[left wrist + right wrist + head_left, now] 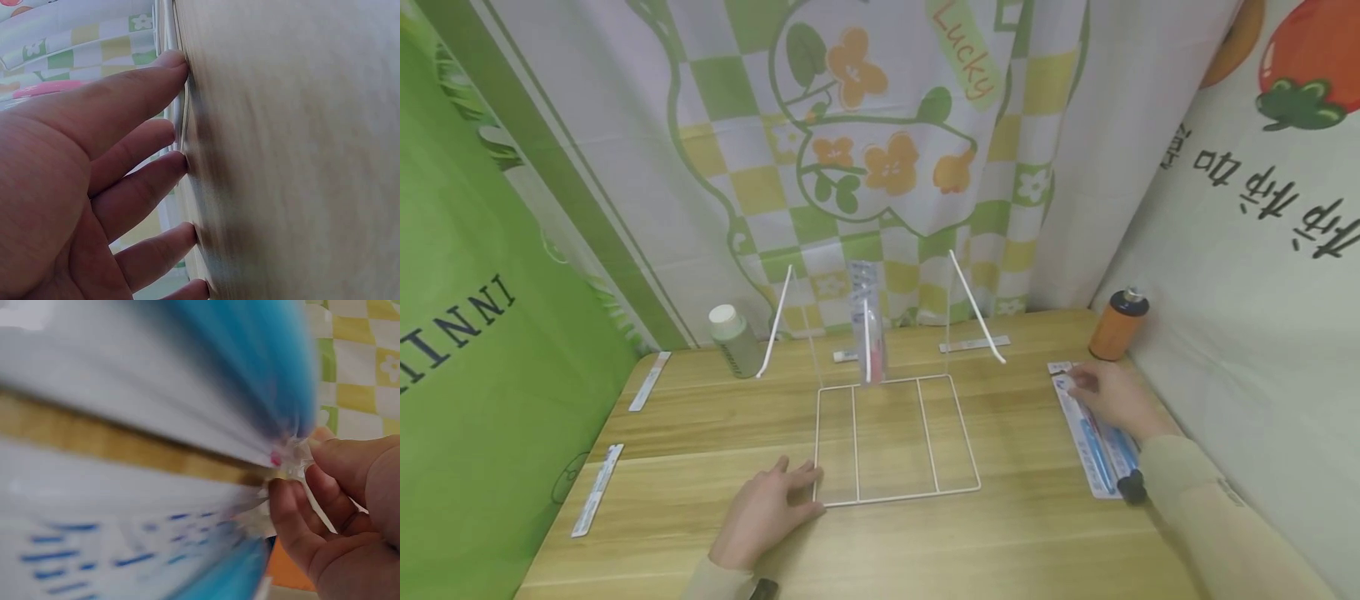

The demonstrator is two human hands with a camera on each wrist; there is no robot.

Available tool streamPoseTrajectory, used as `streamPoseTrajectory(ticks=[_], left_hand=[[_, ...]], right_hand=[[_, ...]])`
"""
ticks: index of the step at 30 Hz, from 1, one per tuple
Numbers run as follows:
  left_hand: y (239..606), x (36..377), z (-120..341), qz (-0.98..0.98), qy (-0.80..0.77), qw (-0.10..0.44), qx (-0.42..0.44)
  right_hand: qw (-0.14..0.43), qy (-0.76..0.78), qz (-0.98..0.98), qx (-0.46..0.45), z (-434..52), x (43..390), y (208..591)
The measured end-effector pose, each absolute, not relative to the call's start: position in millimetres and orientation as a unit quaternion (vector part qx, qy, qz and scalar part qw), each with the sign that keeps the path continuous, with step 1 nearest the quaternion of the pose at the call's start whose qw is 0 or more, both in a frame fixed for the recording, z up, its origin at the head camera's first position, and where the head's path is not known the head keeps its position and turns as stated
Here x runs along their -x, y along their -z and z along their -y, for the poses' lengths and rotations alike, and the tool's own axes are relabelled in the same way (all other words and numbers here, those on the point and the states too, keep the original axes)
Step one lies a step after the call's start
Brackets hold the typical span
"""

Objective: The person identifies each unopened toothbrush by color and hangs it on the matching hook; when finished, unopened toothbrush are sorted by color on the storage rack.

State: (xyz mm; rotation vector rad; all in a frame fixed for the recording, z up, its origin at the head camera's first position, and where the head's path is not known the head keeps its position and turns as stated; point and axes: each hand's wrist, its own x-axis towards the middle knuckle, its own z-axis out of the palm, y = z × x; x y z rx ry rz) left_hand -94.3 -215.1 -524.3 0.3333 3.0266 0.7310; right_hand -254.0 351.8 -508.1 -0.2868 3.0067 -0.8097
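The left hand (767,508) is lying flat on the counter (700,467), fingers straight and slightly spread, with the fingertips (178,62) touching the white wire edge of the rack (898,437) at its near left corner. That grip is holding nothing; it is only pressing against the wire. The rack is sitting in the middle of the counter, its flat wire base divided into three strips and two slanted white arms rising at the back. A packet (867,333) with a pink item inside is standing upright at the rack's back edge, between the arms.

The right hand (1112,396) is reaching to the right side of the counter, where a blue toothbrush pack (1093,442) is lying flat. The grip is pinching the far end of this pack between thumb and curled fingers (294,512); the right wrist view is showing the crinkled clear plastic caught there, with the rest of the pack blurred.

An orange bottle (1117,325) is standing just beyond the right hand, near the wall. A white-capped bottle (733,340) is standing at the back left, beside the rack's left arm. Two flat white strips (597,490) are lying along the counter's left edge.
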Motion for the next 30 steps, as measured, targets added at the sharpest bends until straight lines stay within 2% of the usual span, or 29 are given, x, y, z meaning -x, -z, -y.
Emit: streamPoseTrajectory(ticks=[11,21,30], left_hand=[[524.4,94.5,214.6,-0.966,-0.233,0.005,-0.107],[522.4,94.3,213.5,-0.966,-0.236,0.006,-0.105],[523.1,94.7,213.3,-0.966,-0.237,0.012,-0.103]], right_hand=[[-0.001,0.277,-0.956,0.096,-348.0,249.5,498.4],[-0.097,0.32,-0.934,0.124,-335.2,238.1,483.0],[-0.168,0.356,-0.91,0.129,-303.7,216.9,449.3]])
